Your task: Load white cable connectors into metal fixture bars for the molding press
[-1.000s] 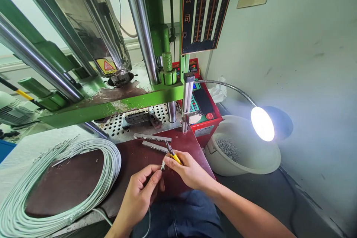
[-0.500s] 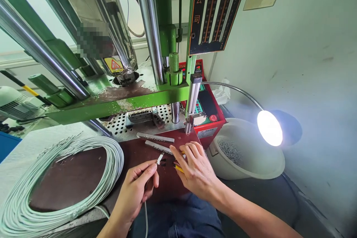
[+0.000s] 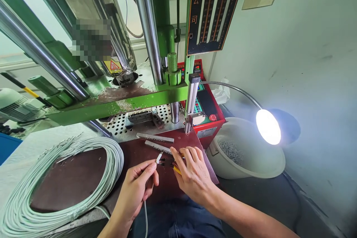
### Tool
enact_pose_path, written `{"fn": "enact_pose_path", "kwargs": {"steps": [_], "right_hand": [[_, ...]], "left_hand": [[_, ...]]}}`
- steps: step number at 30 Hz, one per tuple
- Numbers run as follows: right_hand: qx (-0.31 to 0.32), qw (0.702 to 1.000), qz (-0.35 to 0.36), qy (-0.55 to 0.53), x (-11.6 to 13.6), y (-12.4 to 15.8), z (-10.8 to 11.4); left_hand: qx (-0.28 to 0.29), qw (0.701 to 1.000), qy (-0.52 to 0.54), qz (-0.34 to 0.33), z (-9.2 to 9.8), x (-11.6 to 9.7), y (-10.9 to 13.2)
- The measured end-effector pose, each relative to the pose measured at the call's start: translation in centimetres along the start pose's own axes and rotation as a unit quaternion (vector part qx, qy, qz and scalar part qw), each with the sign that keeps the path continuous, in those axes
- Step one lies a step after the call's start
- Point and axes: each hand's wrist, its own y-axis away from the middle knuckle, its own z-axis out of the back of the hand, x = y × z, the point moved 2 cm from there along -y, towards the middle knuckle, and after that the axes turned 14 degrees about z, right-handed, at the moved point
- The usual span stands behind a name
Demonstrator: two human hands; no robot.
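My left hand [image 3: 141, 180] pinches a white cable [image 3: 146, 217] just below its white connector end [image 3: 158, 157], which points up and away from me. The cable hangs down from my fingers towards my lap. My right hand [image 3: 193, 173] is wrapped round small yellow-handled pliers [image 3: 176, 170], mostly hidden under the fingers. Their dark jaws [image 3: 162, 161] are parted and close beside the connector; whether they touch it I cannot tell. Just beyond my hands, two slim metal strips [image 3: 154, 138] lie on the dark red board [image 3: 131, 156].
A large coil of white cable [image 3: 115, 163] lies at the left. Ahead stands a green press [image 3: 125, 102] with steel columns and a red control box [image 3: 210, 130]. A white tub [image 3: 259, 174] holding small grey pieces is at the right, below a lit lamp [image 3: 268, 126].
My right hand and the pliers have shifted very slightly, their jaws now a little nearer the connector. My left hand keeps its pinch on the cable almost unmoved. The strips and coil lie as before.
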Motion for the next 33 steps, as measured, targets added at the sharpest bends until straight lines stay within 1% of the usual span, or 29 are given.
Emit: {"fn": "enact_pose_path", "kwargs": {"steps": [6, 11, 16, 19, 21, 24, 26, 27, 28, 29, 31, 32, 33], "right_hand": [[-0.011, 1.0, -0.014, 0.004, 0.2, 0.1, -0.4], [-0.023, 1.0, -0.008, 0.01, 0.3, 0.0, -0.3], [-0.01, 1.0, -0.001, 0.016, 0.1, 0.0, -0.3], [0.013, 1.0, -0.002, 0.025, 0.1, -0.1, -0.3], [0.042, 0.998, -0.004, 0.036, 0.4, -0.1, -0.3], [0.087, 0.995, -0.025, 0.038, 0.7, -0.3, -0.1], [0.11, 0.993, -0.051, -0.012, 0.4, -0.4, -0.1], [0.124, 0.988, -0.066, -0.07, 0.2, -0.4, -0.1], [0.148, 0.973, -0.081, -0.155, -0.1, -0.4, -0.2], [0.181, 0.944, -0.097, -0.259, -0.4, -0.3, -0.4], [0.25, 0.848, -0.125, -0.45, -0.6, -0.2, -0.6], [0.266, 0.817, -0.132, -0.495, -0.6, -0.1, -0.7], [0.262, 0.817, -0.134, -0.495, -0.6, -0.2, -0.7]], "left_hand": [[-0.008, 1.0, -0.012, -0.008, 0.0, -0.1, -0.2], [-0.007, 1.0, -0.017, -0.004, 0.1, 0.2, -0.5], [-0.011, 0.999, -0.038, -0.004, 0.2, 0.6, -0.5], [-0.023, 0.996, -0.087, -0.016, 0.2, 0.6, -0.5], [-0.034, 0.986, -0.156, -0.044, 0.2, 0.4, -0.4], [-0.062, 0.954, -0.272, -0.112, 0.2, -0.1, -0.3], [-0.083, 0.933, -0.317, -0.146, 0.3, -0.4, -0.2], [-0.089, 0.928, -0.326, -0.155, 0.4, -0.4, -0.1], [-0.091, 0.927, -0.328, -0.158, 0.5, -0.4, -0.1], [-0.09, 0.928, -0.327, -0.157, 0.6, -0.4, -0.1], [-0.085, 0.931, -0.319, -0.153, 0.7, -0.4, -0.1], [-0.084, 0.933, -0.316, -0.151, 0.8, -0.4, -0.1], [-0.082, 0.934, -0.314, -0.148, 0.8, -0.4, 0.0]]}}
